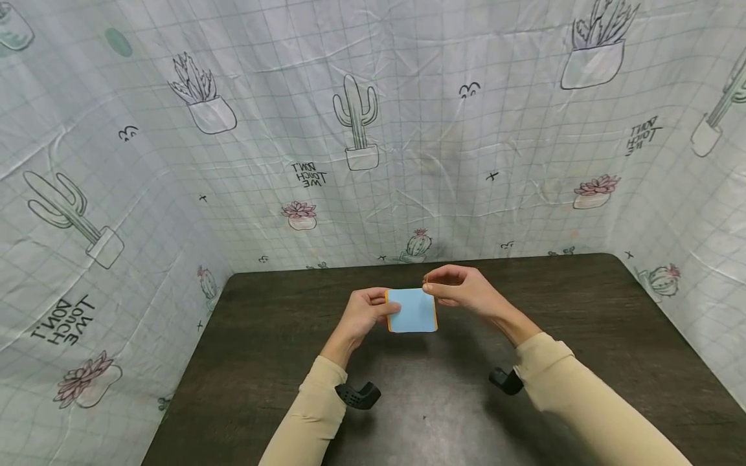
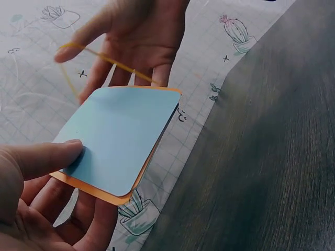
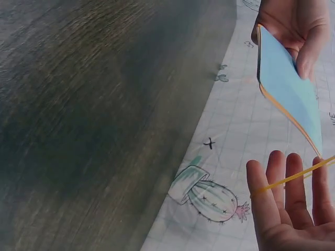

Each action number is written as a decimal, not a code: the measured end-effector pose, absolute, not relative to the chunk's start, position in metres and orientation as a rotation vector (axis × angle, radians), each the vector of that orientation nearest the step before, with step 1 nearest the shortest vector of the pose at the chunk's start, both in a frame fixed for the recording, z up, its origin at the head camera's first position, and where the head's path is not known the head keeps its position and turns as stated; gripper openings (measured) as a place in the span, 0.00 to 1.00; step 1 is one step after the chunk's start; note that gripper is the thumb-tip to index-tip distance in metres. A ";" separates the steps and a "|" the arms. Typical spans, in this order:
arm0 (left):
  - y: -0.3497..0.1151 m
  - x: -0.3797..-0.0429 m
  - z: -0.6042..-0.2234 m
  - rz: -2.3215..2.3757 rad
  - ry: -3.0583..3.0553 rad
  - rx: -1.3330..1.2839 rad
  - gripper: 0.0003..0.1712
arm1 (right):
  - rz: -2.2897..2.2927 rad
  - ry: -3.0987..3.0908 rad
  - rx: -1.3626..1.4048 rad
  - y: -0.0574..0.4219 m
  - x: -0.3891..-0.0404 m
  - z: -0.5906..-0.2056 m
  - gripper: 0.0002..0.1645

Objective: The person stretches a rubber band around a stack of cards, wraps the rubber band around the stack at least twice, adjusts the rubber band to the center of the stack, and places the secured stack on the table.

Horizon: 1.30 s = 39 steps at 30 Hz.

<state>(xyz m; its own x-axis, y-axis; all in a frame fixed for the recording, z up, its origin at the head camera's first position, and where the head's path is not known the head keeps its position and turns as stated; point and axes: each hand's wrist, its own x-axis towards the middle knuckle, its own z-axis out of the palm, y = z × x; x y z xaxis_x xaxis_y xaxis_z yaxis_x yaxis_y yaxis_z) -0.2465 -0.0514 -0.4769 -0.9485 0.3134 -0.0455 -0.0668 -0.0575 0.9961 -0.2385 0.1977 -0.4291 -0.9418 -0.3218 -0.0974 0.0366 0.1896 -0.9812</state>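
A thin stack of rounded-corner cards [image 1: 412,312], light blue on top with orange edges below, is held up over the table. My left hand [image 1: 364,312] pinches it at its left side, thumb flat on the blue face and fingers underneath. At the stack's far right corner is my right hand [image 1: 465,288]. A yellow rubber band [image 3: 285,181] is looped over its spread thumb and finger, as the right wrist view shows. In the left wrist view the stretched band runs close to the stack's far edge, with the right palm [image 2: 149,42] behind it.
The dark wood-look table [image 1: 280,362] lies beneath both hands. A white grid-patterned curtain with cactus drawings [image 1: 419,129] hangs behind it and at both sides. Black wrist mounts [image 1: 358,395] sit on the beige sleeves [image 1: 317,408].
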 end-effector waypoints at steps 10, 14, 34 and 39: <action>-0.051 -0.245 -0.472 2.102 1.931 0.282 0.16 | -1.789 2.159 -0.308 0.186 -0.240 -0.436 0.28; -0.051 -0.245 -0.473 2.092 1.917 0.284 0.15 | -1.818 2.111 -0.293 0.186 -0.237 -0.443 0.28; -0.043 -0.242 -0.480 2.305 1.889 0.163 0.16 | -1.967 1.932 -0.165 0.179 -0.221 -0.474 0.32; -0.044 -0.243 -0.477 2.364 1.870 0.107 0.16 | -1.934 1.927 -0.202 0.180 -0.213 -0.483 0.32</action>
